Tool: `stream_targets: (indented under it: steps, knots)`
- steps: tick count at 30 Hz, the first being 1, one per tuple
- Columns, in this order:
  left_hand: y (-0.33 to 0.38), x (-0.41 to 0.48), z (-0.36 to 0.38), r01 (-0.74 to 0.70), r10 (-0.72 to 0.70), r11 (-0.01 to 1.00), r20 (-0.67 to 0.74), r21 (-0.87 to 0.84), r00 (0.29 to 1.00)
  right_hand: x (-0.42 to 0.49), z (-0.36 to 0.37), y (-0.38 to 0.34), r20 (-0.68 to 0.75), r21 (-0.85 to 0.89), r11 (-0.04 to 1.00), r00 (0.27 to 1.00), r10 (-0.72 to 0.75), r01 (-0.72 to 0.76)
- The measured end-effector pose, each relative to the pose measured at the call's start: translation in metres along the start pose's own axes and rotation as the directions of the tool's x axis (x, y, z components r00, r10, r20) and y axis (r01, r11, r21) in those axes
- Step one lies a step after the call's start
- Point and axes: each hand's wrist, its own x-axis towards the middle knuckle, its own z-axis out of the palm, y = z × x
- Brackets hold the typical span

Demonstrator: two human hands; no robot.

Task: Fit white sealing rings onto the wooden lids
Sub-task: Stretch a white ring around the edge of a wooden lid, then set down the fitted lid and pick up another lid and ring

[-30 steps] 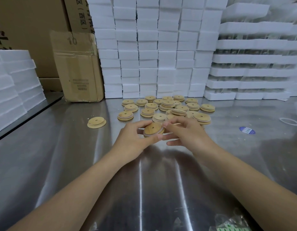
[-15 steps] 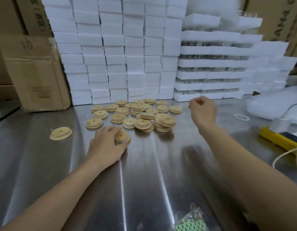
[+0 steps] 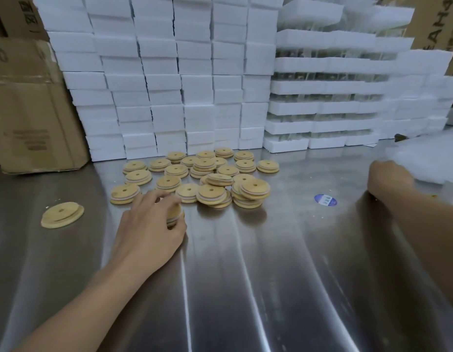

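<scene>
My left hand (image 3: 149, 224) rests on the steel table (image 3: 245, 288), its fingers curled over a wooden lid (image 3: 175, 216) whose edge shows a white ring. Just behind lies a pile of several wooden lids (image 3: 210, 179), most with a white ring around them. One bare lid (image 3: 62, 214) sits alone to the left. My right hand (image 3: 388, 177) is far out to the right, at the edge of a white soft heap (image 3: 428, 161). Its fingers are hidden behind the hand. No loose ring is visible.
White foam blocks (image 3: 169, 72) are stacked like a wall along the back, with foam trays (image 3: 322, 110) to their right. A cardboard box (image 3: 35, 110) stands at the back left. A blue sticker (image 3: 325, 200) lies flat on the table between the lids and my right hand.
My right hand let go of the lid and swung far to the right, up to the white heap. My left hand set the lid down on the table and stays on it.
</scene>
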Motion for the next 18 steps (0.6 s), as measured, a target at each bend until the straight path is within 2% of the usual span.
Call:
stream_targets:
  steps: [3, 9, 11, 13, 15, 16, 18]
  knots:
    - [-0.002, 0.001, 0.002, -0.002, 0.002, 1.000, 0.005, -0.010, 1.000, 0.005, -0.002, 0.004, 0.034, -0.051, 0.999, 0.999, -0.016, 0.018]
    - [-0.004, 0.002, 0.004, -0.011, 0.011, 1.000, -0.006, -0.024, 1.000, 0.008, -0.001, 0.012, 0.019, -0.242, 0.955, 0.985, -0.172, 0.171]
    - [-0.004, 0.002, 0.005, -0.018, 0.018, 1.000, -0.003, -0.019, 1.000, 0.005, -0.003, 0.008, -0.002, -0.223, 0.954, 0.979, -0.203, 0.198]
    - [-0.004, 0.001, 0.004, -0.016, 0.016, 1.000, 0.003, -0.007, 1.000, -0.003, -0.011, -0.007, -0.011, -0.071, 0.974, 0.977, -0.215, 0.213]
    - [-0.002, 0.001, 0.002, -0.005, 0.005, 1.000, 0.014, 0.005, 1.000, -0.020, -0.027, -0.028, -0.036, 0.181, 0.957, 0.973, -0.226, 0.229]
    - [-0.001, 0.001, 0.001, 0.000, -0.001, 1.000, 0.018, 0.010, 1.000, -0.031, -0.038, -0.040, -0.063, 0.321, 0.917, 0.971, -0.229, 0.237]
    - [0.000, 0.001, -0.001, 0.013, -0.013, 1.000, 0.020, 0.006, 1.000, -0.062, -0.062, -0.064, -0.131, 0.601, 0.754, 0.964, -0.233, 0.264]
